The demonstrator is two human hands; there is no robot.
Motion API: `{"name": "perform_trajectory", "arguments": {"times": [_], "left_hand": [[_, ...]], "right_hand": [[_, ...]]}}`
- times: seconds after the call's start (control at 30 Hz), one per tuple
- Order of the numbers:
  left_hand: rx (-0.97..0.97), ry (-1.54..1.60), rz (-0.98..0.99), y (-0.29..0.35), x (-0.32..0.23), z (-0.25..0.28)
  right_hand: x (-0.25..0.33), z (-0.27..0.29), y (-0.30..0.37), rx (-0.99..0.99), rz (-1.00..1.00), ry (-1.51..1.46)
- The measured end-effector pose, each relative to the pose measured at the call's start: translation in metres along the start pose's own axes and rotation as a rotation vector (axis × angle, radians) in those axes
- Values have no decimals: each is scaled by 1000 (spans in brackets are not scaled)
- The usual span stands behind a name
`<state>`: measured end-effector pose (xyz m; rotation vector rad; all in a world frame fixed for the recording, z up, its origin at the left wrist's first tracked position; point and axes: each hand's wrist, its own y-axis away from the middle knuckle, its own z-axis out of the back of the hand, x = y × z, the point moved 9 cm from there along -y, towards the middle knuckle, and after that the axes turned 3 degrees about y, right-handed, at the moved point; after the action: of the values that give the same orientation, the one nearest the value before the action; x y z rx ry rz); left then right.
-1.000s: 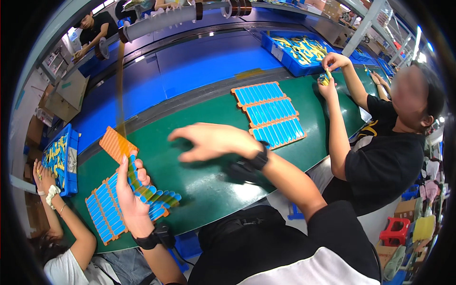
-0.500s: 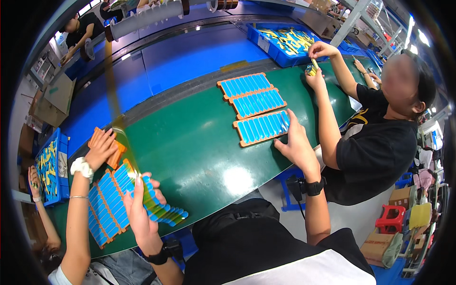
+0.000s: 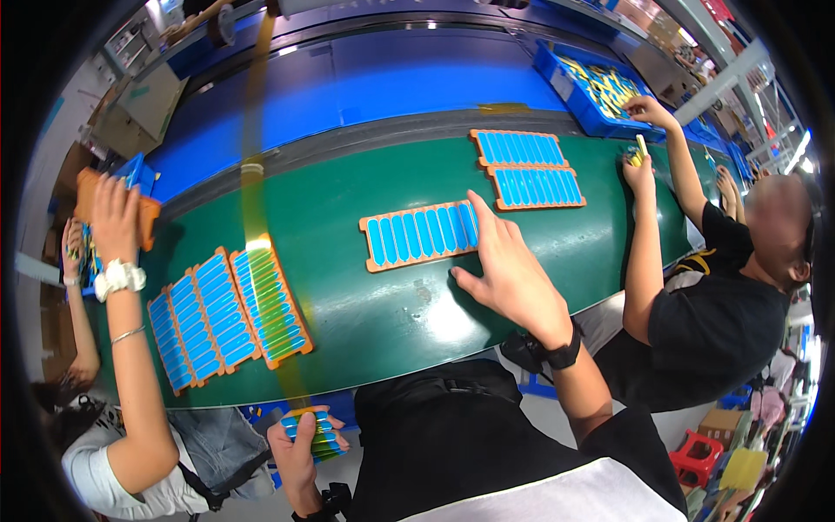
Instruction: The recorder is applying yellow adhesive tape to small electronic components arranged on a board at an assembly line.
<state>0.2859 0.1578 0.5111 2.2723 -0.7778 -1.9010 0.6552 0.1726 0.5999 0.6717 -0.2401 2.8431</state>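
My left hand [image 3: 296, 457], at the lower edge, pinches the end of a translucent amber tape strip [image 3: 253, 187] with several oblong blue pieces [image 3: 323, 435] stuck to it. This strip runs up over an orange tray of blue pieces [image 3: 271, 304] toward the top of the view. My right hand [image 3: 522, 278], thumb and fingers spread, touches the right end of another orange tray [image 3: 421, 235] filled with blue pieces. Further left, two joined trays [image 3: 204, 322] lie beside the taped one. Two more filled trays [image 3: 531, 170] lie beyond my right hand.
A co-worker's hand [image 3: 115, 213] lifts an orange tray [image 3: 148, 224] at left. Another person [image 3: 696, 304] at right holds small yellow pieces near a blue bin [image 3: 565, 91]. The green table [image 3: 365, 331] borders a blue conveyor [image 3: 391, 83].
My left hand has drawn the tape and its blue pieces down toward me. My right hand has slid its tray left, away from the other two. The co-worker has lifted the orange tray.
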Motion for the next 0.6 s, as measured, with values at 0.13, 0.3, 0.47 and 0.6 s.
{"name": "perform_trajectory", "arguments": {"times": [0.13,0.3,0.47,0.6], "left_hand": [[85,-14,5,-2,-11,-23],[174,35,6,-4,-11,-46],[226,142,44,-2,5,-63],[108,53,5,-7,15,-60]], "right_hand": [[-7,-3,-45,72,98,108],[5,-31,-123,385,206,47],[35,-54,-139,483,507,-108],[68,-85,-131,647,579,-487]]}}
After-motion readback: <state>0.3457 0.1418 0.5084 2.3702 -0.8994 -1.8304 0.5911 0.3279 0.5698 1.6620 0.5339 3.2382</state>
